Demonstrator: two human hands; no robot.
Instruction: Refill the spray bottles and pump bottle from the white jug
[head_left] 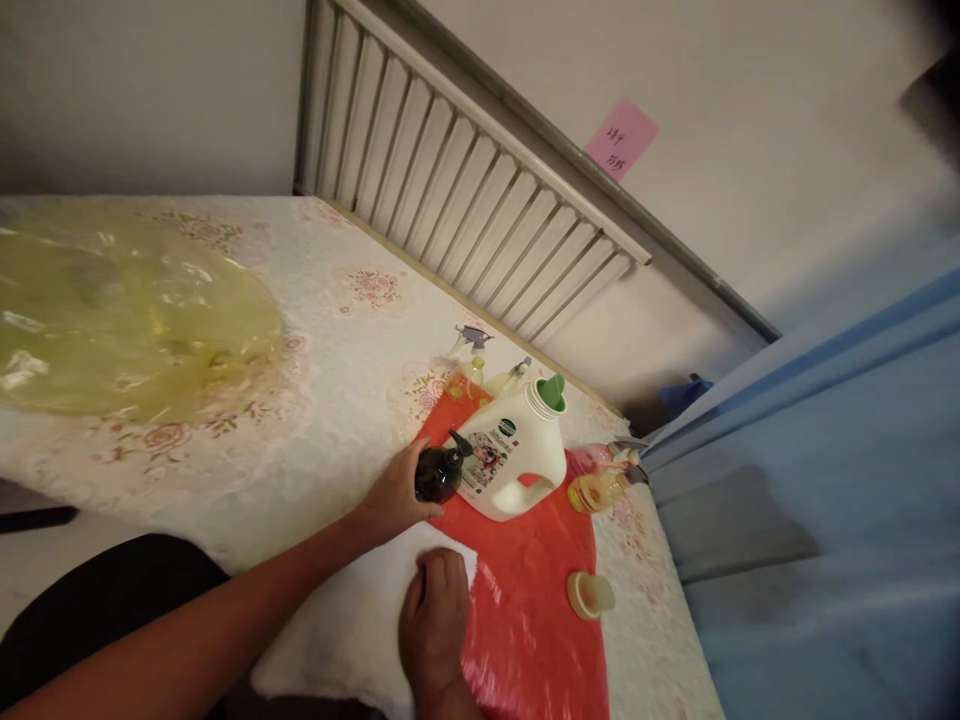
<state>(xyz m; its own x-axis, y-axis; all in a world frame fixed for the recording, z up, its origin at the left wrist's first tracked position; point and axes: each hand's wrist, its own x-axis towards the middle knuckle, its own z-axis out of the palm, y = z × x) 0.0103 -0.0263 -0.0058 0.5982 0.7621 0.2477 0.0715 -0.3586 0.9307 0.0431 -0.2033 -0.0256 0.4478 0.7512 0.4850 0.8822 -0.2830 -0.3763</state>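
My left hand (394,490) is wrapped round a small dark pump bottle (436,474) with a black pump head, upright on the table. Right behind it stands a large white detergent jug (517,450), its mouth showing a green spout and no cap over it. My right hand (437,620) is curled into a fist at the edge of a white cloth (345,620); whatever its fingers may hold is hidden. Beneath the jug lies a red plastic sheet (532,590), which runs past my right hand toward the front. A pale round cap (589,595) lies on the sheet's right edge.
Spray bottles (472,345) stand behind the jug, and a bottle of yellow liquid (598,490) is to its right. A yellowish plastic bag (135,310) spreads over the left of the flowered tablecloth (352,370). A radiator (450,170) lines the wall; a blue curtain (810,500) hangs right.
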